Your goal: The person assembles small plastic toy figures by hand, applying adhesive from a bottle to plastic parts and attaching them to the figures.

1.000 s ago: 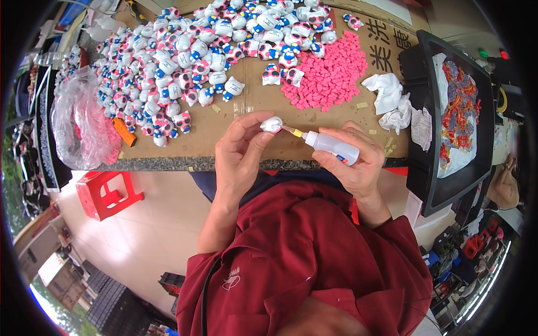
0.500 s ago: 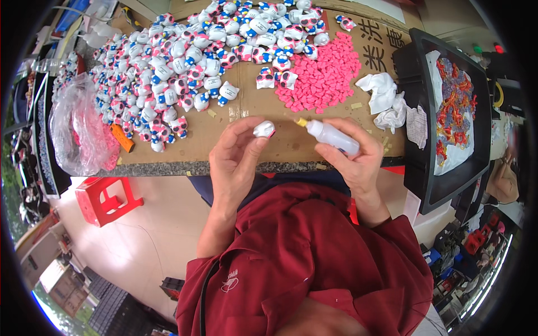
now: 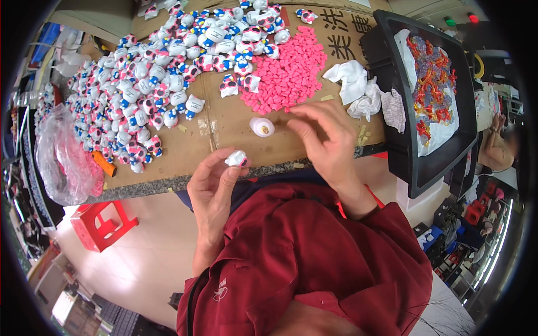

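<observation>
My left hand (image 3: 212, 182) pinches a small white figurine (image 3: 235, 158) with a bit of pink and black on it, between thumb and fingertips just over the table's front edge. A white squeeze bottle (image 3: 261, 127) rests on the cardboard, seen nearly end-on. To its right is my right hand (image 3: 327, 140), holding nothing, with thumb and forefinger apart. Its fingertips are close to the lower edge of a pile of small pink pieces (image 3: 288, 70). Left of that pile lies a large heap of white, blue and pink cat figurines (image 3: 143, 84).
Crumpled white tissues (image 3: 350, 84) lie right of the pink pile. Beyond them a black tray (image 3: 386, 73) holds red and purple translucent pieces. A clear plastic bag (image 3: 59, 157) and an orange-handled tool (image 3: 103, 163) are at the left. Below stands a red stool (image 3: 101, 224).
My right hand has put the squeeze bottle down on the cardboard and let it go. My left hand has drawn nearer with the figurine. The whole view has shifted.
</observation>
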